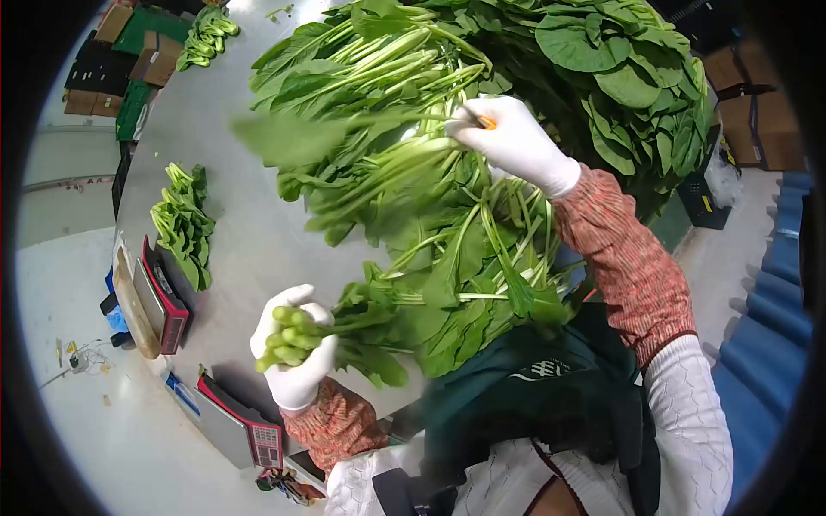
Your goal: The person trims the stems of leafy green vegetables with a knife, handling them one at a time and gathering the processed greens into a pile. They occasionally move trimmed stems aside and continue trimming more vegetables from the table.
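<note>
My left hand (297, 353), in a white glove, is wrapped round a bunch of leafy greens (297, 334). The pale cut stem ends face up, and the leaves trail to the right over the table. Higher up, my right hand (512, 142), also gloved in white, pinches the stem of a single leafy stalk (292, 139) whose broad leaf is blurred. A small orange object (487, 122) shows between the fingers of this hand; its kind is mostly hidden. Under and around my right hand lies a large heap of loose leafy greens (413, 69).
Two tied-looking bunches, a near one (183, 225) and a far one (206, 36), lie on the metal table (249, 215). Two red-framed scales (163, 297) stand along its left edge. Cardboard boxes (757, 129) stand at the right, beside blue ridged material (766, 327).
</note>
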Action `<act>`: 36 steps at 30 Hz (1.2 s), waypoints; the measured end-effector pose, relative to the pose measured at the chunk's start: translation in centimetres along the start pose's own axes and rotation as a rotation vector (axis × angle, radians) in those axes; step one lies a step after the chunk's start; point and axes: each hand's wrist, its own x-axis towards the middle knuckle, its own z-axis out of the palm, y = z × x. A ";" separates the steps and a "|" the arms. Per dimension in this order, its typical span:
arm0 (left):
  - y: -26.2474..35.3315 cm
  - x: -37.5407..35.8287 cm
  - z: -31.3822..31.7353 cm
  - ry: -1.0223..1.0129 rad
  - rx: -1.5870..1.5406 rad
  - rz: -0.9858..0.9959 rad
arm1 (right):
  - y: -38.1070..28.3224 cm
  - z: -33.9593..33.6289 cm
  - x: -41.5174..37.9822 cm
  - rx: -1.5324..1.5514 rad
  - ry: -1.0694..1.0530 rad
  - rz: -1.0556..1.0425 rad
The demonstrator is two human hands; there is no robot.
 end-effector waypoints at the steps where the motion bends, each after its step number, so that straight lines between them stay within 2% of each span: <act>1: 0.6 0.2 0.6 0.000 0.157 0.001 | -0.6 -0.6 -1.0 0.105 -0.003 0.120; 2: 0.8 0.5 1.6 -0.025 0.371 0.110 | -0.6 -0.7 -1.7 0.161 0.004 0.171; 3: 1.8 0.6 3.4 -0.017 0.506 0.125 | -1.6 -0.9 -2.4 0.219 0.011 0.221; 4: 1.7 0.8 4.3 -0.035 0.609 0.237 | -3.3 -1.1 -3.7 0.375 0.015 0.285; 7: 1.7 1.4 7.0 -0.002 0.843 0.626 | -2.9 -0.1 -5.4 0.074 0.115 -0.033; 11: 2.7 1.8 9.3 -0.092 0.985 0.728 | -5.0 0.5 -8.5 0.131 0.060 -0.144; 13: 1.9 2.1 10.7 -0.215 0.926 0.723 | -6.8 0.3 -9.9 0.178 -0.032 -0.100; 14: 1.0 1.7 11.0 -0.228 0.828 0.640 | -7.6 -0.4 -10.3 0.148 -0.138 -0.042; 16: 0.2 1.5 11.1 -0.264 0.615 0.534 | -6.4 -0.3 -11.0 0.362 -0.105 0.013; 17: 0.4 1.0 11.3 -0.267 0.480 0.334 | -5.8 -0.7 -11.4 0.509 -0.086 0.067; 18: 0.2 1.1 11.3 -0.264 0.462 0.354 | -5.5 -1.1 -12.0 0.356 -0.019 0.054; 21: -0.3 0.7 11.1 -0.276 0.473 0.327 | -4.4 -0.2 -14.1 -0.047 0.141 -0.224; 25: 1.2 0.2 12.6 -0.290 0.485 0.250 | -4.4 1.1 -15.1 -0.094 0.072 -0.145; 26: 0.6 0.4 12.1 -0.329 0.524 0.359 | -3.6 1.3 -15.1 -0.102 0.073 -0.094; 28: 1.2 0.2 12.4 -0.302 0.494 0.257 | -1.0 2.1 -14.5 -0.112 0.071 0.001; 31: 0.4 0.3 11.0 -0.289 0.422 0.270 | 2.2 1.6 -14.6 -0.140 0.037 0.237; 36: 0.2 1.1 8.6 -0.225 0.201 0.159 | 2.2 1.6 -13.5 -0.040 0.065 0.131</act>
